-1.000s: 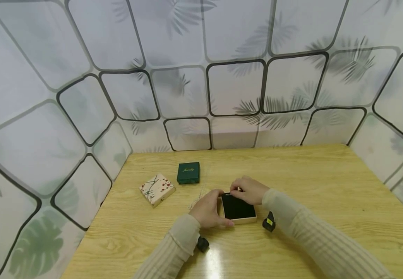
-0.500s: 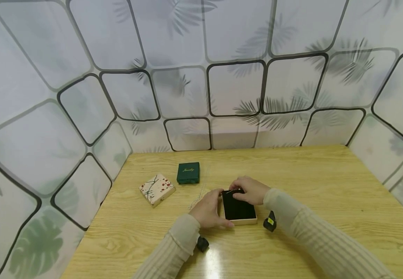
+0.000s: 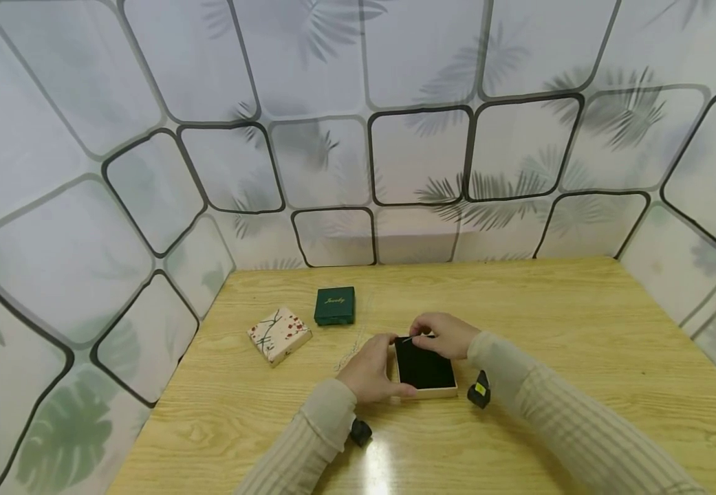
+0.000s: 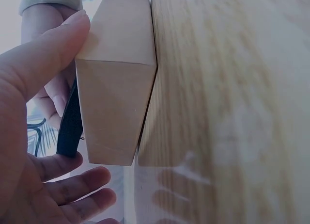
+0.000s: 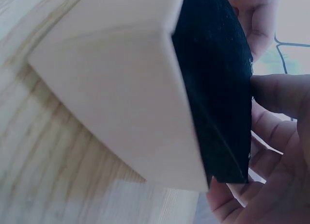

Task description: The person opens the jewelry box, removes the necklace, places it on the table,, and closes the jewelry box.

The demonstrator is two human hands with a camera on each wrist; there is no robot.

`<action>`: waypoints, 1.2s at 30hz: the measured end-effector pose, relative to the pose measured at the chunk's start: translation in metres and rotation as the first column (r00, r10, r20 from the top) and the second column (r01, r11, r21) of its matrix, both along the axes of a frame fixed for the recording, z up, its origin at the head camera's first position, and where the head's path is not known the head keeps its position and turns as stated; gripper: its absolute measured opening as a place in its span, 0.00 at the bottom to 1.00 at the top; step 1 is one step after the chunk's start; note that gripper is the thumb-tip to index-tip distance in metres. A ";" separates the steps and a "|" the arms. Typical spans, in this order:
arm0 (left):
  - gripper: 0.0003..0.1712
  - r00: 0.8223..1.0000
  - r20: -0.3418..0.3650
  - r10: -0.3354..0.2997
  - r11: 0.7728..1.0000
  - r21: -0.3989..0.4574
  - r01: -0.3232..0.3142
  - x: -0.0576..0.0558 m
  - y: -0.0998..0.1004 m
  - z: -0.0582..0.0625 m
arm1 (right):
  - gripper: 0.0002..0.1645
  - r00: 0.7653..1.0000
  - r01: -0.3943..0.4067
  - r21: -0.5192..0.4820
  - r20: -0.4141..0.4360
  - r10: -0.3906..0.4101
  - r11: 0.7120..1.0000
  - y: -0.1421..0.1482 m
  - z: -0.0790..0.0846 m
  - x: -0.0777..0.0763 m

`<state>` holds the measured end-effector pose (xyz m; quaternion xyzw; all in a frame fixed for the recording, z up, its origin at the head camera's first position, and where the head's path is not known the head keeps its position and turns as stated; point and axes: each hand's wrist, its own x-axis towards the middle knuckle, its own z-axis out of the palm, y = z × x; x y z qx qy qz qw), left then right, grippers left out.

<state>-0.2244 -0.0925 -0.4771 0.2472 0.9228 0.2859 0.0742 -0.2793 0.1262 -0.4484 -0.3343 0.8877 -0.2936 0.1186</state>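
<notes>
In the head view, a shallow cream box [image 3: 437, 394] with a black pad [image 3: 426, 368] filling it lies before me. My left hand [image 3: 370, 371] grips the box's left side, thumb [image 4: 63, 40] at the near edge and fingers at the far end. The pad's far edge stands raised out of the box in the left wrist view, close to my left index finger. My right hand [image 3: 447, 335] pinches that raised edge, its thumb [image 5: 278, 94] on the pad's face and other fingers behind. A thin shiny strand [image 3: 408, 339] shows by the right fingertips.
A floral cream lid [image 3: 280, 335] and a dark green jewelry box [image 3: 335, 306] lie to the left on the wooden table [image 3: 568, 316]. A thin pale chain [image 3: 348, 357] lies beside my left hand. A patterned curtain [image 3: 419, 158] surrounds the table.
The black pad's far edge has risen out of the box with my right fingers. The shiny strand has come into sight by them. My left hand has stayed on the box.
</notes>
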 end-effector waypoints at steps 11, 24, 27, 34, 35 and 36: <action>0.65 1.000 0.000 0.012 1.000 -0.004 -0.012 -0.001 0.000 0.000 | 0.19 0.973 -0.064 -0.023 0.222 0.067 0.998 0.007 -0.007 -0.015; 0.64 1.000 0.004 0.005 1.000 0.001 -0.005 0.000 -0.001 0.000 | 0.15 0.967 -0.017 -0.011 0.253 0.019 1.000 0.005 -0.008 -0.020; 0.64 1.000 0.004 0.005 1.000 -0.002 -0.005 0.000 -0.001 0.001 | 0.16 0.961 0.003 0.003 0.278 -0.003 1.000 0.006 -0.009 -0.020; 0.63 1.000 0.000 -0.001 1.000 0.009 0.001 0.002 -0.001 0.003 | 0.17 0.957 0.009 -0.031 0.291 0.000 0.999 0.008 -0.011 -0.019; 0.63 1.000 -0.002 -0.001 1.000 0.009 0.001 0.002 -0.001 0.003 | 0.17 0.961 0.006 -0.044 0.276 0.006 0.999 0.008 -0.010 -0.018; 0.63 1.000 -0.003 0.000 1.000 0.008 0.000 0.002 -0.001 0.004 | 0.16 0.966 0.006 -0.058 0.257 0.009 0.998 0.009 -0.010 -0.018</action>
